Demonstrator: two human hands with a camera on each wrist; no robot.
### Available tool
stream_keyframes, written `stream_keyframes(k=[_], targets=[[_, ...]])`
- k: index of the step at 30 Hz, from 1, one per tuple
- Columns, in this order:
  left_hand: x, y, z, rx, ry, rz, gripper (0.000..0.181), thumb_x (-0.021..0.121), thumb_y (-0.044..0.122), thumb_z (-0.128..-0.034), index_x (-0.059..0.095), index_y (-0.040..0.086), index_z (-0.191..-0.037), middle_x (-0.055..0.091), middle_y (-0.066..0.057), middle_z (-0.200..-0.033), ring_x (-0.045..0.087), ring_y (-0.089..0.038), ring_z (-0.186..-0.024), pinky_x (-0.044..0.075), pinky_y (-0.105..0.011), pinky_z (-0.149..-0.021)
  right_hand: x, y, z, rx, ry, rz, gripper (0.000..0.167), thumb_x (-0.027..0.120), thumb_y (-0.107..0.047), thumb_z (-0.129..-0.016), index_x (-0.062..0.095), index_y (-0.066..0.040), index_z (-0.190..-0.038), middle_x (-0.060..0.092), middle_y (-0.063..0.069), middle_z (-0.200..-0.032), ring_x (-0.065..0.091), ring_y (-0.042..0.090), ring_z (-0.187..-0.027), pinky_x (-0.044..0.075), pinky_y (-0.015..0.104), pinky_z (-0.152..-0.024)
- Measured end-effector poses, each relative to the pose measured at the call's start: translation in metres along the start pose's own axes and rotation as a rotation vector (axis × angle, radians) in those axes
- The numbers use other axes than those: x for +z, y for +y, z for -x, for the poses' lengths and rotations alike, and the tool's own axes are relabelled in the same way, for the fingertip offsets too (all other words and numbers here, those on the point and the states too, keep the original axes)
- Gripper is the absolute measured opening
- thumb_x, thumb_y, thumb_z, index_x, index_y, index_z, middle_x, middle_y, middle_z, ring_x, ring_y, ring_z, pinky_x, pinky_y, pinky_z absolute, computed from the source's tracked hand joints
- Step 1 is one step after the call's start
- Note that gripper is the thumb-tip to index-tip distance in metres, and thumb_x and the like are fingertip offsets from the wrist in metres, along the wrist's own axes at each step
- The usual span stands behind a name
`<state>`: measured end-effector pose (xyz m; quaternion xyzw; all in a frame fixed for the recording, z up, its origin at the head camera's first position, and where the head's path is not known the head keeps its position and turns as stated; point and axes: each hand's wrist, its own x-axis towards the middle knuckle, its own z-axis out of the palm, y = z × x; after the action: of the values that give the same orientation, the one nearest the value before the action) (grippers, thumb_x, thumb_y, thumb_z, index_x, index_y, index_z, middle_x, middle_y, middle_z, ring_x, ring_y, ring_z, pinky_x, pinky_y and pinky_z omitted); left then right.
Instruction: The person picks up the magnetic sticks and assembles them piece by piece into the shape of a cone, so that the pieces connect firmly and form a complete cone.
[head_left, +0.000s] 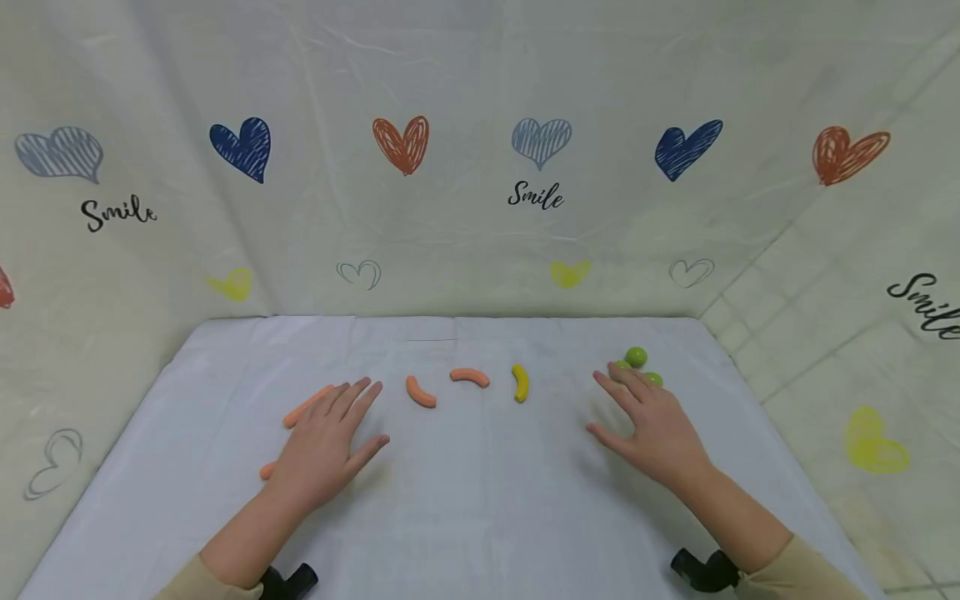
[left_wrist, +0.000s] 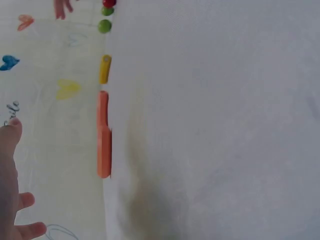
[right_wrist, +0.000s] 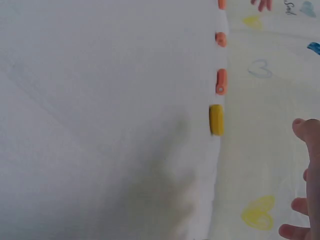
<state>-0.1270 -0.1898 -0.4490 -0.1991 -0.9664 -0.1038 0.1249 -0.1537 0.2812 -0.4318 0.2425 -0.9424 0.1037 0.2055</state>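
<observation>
My left hand [head_left: 322, 450] hovers over the left of the table with its fingers spread, holding nothing. It partly covers one orange sausage-shaped piece [head_left: 300, 411] and most of another orange piece [head_left: 267, 471]. To its right lie two curved orange pieces, one slanted [head_left: 420, 393] and one nearly level [head_left: 469, 377]. Beside them, a small yellow banana-shaped piece [head_left: 521, 383] stands lengthwise. On the right, my right hand [head_left: 663, 433] is also spread and grips nothing. Several green balls [head_left: 636, 357] sit just beyond its fingers, partly hidden. A red ball [left_wrist: 108, 2] shows in the left wrist view.
A white cloth [head_left: 480, 500] covers the table. Behind it hangs a pale curtain [head_left: 465, 75] printed with hearts and "Smile". Dark wrist-worn devices show below the left forearm [head_left: 232, 542] and right forearm [head_left: 742, 517].
</observation>
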Motion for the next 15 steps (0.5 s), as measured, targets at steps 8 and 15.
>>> stream_keyframes(k=[8, 15], targets=[[0.003, 0.003, -0.006, -0.064, 0.002, 0.073, 0.076, 0.050, 0.062, -0.0960, 0.030, 0.021, -0.157, 0.038, -0.004, -0.154, 0.037, -0.030, -0.138, 0.026, -0.052, -0.112, -0.004, 0.022, 0.007, 0.140, 0.047, -0.090, 0.065, 0.086, -0.028, -0.076, 0.062, -0.011, -0.133, 0.059, 0.012, -0.135, 0.053, 0.036, -0.120, 0.044, 0.054, -0.096], [0.005, 0.005, -0.015, -0.079, 0.037, 0.117, 0.074, 0.053, 0.058, -0.0965, 0.032, 0.020, -0.156, 0.044, -0.006, -0.150, 0.044, -0.030, -0.134, 0.033, -0.052, -0.108, -0.013, 0.046, 0.016, 0.298, -0.066, -0.132, 0.058, 0.080, -0.027, -0.084, 0.060, -0.008, -0.136, 0.058, 0.019, -0.136, 0.048, 0.043, -0.124, 0.040, 0.062, -0.097]])
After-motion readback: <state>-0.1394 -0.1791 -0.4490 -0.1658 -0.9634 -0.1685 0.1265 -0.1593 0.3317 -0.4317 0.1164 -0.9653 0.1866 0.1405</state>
